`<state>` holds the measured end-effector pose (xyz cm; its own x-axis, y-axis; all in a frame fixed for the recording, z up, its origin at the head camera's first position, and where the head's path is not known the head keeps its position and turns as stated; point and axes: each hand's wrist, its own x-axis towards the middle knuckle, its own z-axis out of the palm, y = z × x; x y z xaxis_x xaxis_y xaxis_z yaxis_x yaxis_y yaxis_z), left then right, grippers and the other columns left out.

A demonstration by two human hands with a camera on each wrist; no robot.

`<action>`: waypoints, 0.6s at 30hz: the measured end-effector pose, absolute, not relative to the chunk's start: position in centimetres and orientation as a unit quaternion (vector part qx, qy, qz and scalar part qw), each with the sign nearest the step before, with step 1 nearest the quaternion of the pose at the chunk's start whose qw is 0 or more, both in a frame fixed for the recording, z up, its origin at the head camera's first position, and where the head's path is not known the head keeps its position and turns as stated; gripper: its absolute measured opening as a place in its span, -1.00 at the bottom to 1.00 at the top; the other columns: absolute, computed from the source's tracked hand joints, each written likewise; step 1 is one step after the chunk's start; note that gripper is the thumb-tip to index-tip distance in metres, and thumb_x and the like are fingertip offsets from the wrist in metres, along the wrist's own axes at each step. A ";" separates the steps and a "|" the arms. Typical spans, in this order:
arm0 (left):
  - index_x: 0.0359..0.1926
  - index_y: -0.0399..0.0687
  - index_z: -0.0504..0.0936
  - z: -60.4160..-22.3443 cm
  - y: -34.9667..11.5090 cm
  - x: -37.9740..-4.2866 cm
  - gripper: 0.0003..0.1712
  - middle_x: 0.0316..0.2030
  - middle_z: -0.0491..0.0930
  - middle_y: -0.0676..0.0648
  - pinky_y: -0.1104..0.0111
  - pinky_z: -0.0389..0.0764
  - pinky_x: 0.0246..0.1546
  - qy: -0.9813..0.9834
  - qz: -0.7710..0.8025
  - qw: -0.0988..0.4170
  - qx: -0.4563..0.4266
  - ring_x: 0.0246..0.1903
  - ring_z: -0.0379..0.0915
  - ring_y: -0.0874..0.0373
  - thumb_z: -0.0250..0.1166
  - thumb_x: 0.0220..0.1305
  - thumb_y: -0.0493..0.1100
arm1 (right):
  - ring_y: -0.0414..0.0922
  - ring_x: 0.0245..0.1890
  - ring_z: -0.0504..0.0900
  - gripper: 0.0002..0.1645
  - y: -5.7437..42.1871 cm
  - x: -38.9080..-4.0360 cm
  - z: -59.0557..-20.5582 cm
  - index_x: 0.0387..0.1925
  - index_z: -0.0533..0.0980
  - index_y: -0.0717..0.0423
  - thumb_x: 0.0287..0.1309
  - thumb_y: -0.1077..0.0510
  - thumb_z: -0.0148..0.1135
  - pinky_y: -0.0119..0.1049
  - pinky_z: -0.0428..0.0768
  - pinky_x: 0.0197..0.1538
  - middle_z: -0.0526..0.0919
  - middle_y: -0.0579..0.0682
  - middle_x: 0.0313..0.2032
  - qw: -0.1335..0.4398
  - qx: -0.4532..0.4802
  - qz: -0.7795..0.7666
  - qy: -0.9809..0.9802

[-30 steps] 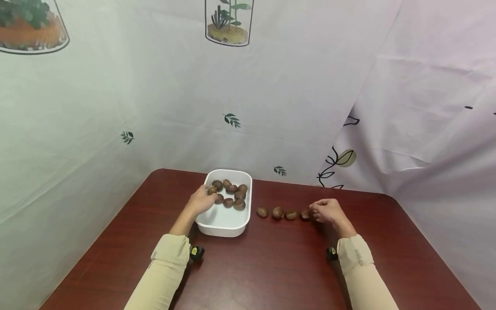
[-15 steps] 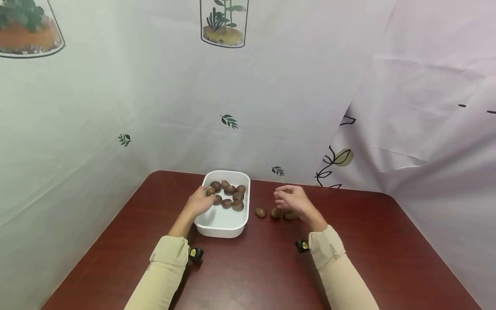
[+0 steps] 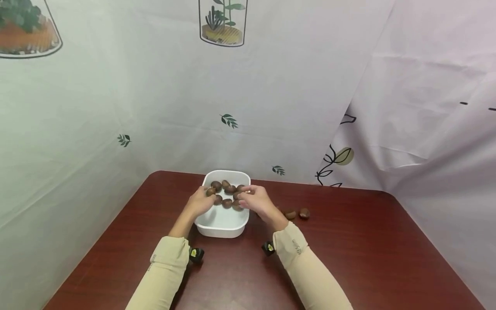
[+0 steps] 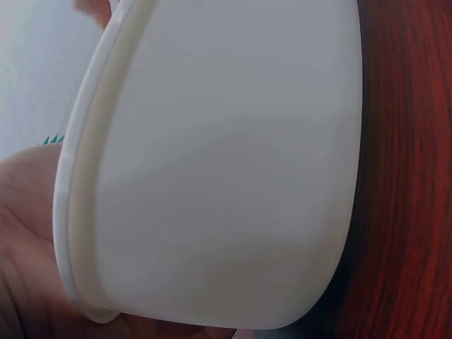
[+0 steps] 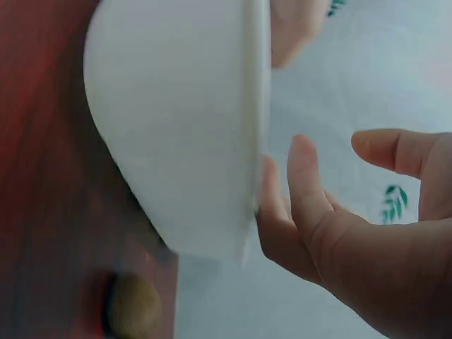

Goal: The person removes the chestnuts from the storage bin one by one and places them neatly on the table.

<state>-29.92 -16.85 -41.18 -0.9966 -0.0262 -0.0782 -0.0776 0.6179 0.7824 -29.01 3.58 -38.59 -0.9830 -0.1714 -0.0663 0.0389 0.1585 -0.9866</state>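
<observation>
A white rectangular container (image 3: pixel 221 232) stands on the table, with several brown chestnuts (image 3: pixel 227 203) lying in its far half. My left hand (image 3: pixel 199 202) grips its left rim, thumb reaching over the inside. In the left wrist view the palm (image 4: pixel 28 240) lies against the rim and some fingers are hidden behind the wall. Above the right rim, my right hand (image 3: pixel 257 201) reaches over the chestnuts. In the right wrist view its thumb (image 5: pixel 395 148) and fingers (image 5: pixel 307 180) are apart, with nothing visible between them.
Right of the container, a loose chestnut (image 3: pixel 289 214) and another chestnut (image 3: pixel 304 213) lie on the dark red table (image 3: pixel 348 249); my right wrist hides the row's left end. A white printed cloth (image 3: pixel 170 107) hangs behind the table.
My right hand has moved left, from the right end of the chestnut row to over the container. The left hand has stayed at the container's left rim.
</observation>
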 end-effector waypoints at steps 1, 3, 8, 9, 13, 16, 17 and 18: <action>0.46 -0.34 0.14 -41.2 -16.8 -29.9 -0.23 0.37 0.25 -0.41 -0.07 0.34 0.25 0.899 0.436 0.030 -0.029 0.31 0.24 -0.25 0.05 0.33 -0.04 | -0.03 -0.21 0.72 -0.50 3.2 -29.0 -38.7 0.12 0.48 0.43 0.12 0.32 0.14 -0.35 0.66 -0.19 0.66 0.34 -0.07 0.082 -0.045 -0.649 0.755; 0.46 -0.33 0.15 -41.2 -16.7 -29.9 -0.22 0.37 0.25 -0.41 -0.07 0.33 0.26 0.900 0.435 0.030 -0.029 0.32 0.24 -0.25 0.04 0.31 -0.05 | 0.00 -0.17 0.72 -0.40 2.5 -29.0 -38.9 0.20 0.41 0.45 0.09 0.32 0.15 -0.34 0.66 -0.18 0.64 0.35 -0.04 0.085 -0.040 -0.650 0.754; 0.45 -0.30 0.17 -41.1 -17.0 -29.9 -0.23 0.37 0.26 -0.39 -0.08 0.33 0.24 0.901 0.431 0.030 -0.028 0.31 0.24 -0.25 0.02 0.29 -0.05 | 0.22 0.03 0.64 -0.21 1.0 -28.9 -39.3 0.37 0.23 0.43 0.09 0.28 0.19 -0.25 0.67 -0.07 0.45 0.35 0.22 0.116 -0.023 -0.651 0.750; 0.45 -0.30 0.16 -41.1 -17.1 -29.9 -0.23 0.37 0.26 -0.39 -0.08 0.33 0.24 0.902 0.431 0.031 -0.027 0.31 0.24 -0.26 0.01 0.29 -0.05 | 0.24 0.05 0.62 -0.18 0.7 -28.9 -39.4 0.38 0.19 0.43 0.10 0.28 0.20 -0.23 0.67 -0.05 0.39 0.36 0.26 0.122 -0.020 -0.652 0.748; 0.46 -0.30 0.14 -41.1 -17.1 -29.9 -0.23 0.38 0.24 -0.39 -0.09 0.32 0.24 0.902 0.429 0.033 -0.027 0.32 0.22 -0.26 0.01 0.30 -0.04 | 0.26 0.06 0.60 -0.15 0.1 -29.0 -39.9 0.38 0.15 0.47 0.08 0.30 0.23 -0.18 0.66 -0.03 0.29 0.40 0.33 0.117 -0.026 -0.640 0.759; 0.47 -0.32 0.13 -41.1 -17.0 -29.9 -0.23 0.39 0.22 -0.40 -0.10 0.31 0.26 0.902 0.431 0.033 -0.024 0.34 0.20 -0.27 0.01 0.32 -0.05 | 0.18 0.03 0.59 -0.19 -0.1 -28.9 -40.0 0.34 0.20 0.47 0.06 0.29 0.24 -0.15 0.66 -0.03 0.30 0.40 0.31 0.106 -0.030 -0.625 0.773; 0.47 -0.32 0.12 -41.1 -17.0 -29.9 -0.23 0.39 0.22 -0.40 -0.10 0.30 0.26 0.901 0.432 0.034 -0.024 0.34 0.19 -0.27 0.00 0.32 -0.05 | 0.15 0.03 0.59 -0.20 -0.1 -28.8 -39.9 0.32 0.22 0.46 0.06 0.28 0.24 -0.14 0.66 -0.04 0.31 0.40 0.30 0.105 -0.029 -0.620 0.777; 0.47 -0.32 0.12 -41.1 -16.9 -29.9 -0.23 0.39 0.22 -0.40 -0.10 0.31 0.26 0.901 0.432 0.034 -0.023 0.34 0.19 -0.27 0.01 0.33 -0.05 | 0.13 0.03 0.58 -0.21 -0.1 -28.8 -39.9 0.31 0.23 0.46 0.05 0.27 0.25 -0.14 0.66 -0.04 0.32 0.39 0.29 0.103 -0.027 -0.618 0.779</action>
<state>-29.92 -16.94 -41.10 -0.9967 -0.0117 -0.0809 -0.0704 0.6256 0.7770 -28.76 -0.13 -39.87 -0.9773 -0.1696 -0.1269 0.0848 0.2359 -0.9681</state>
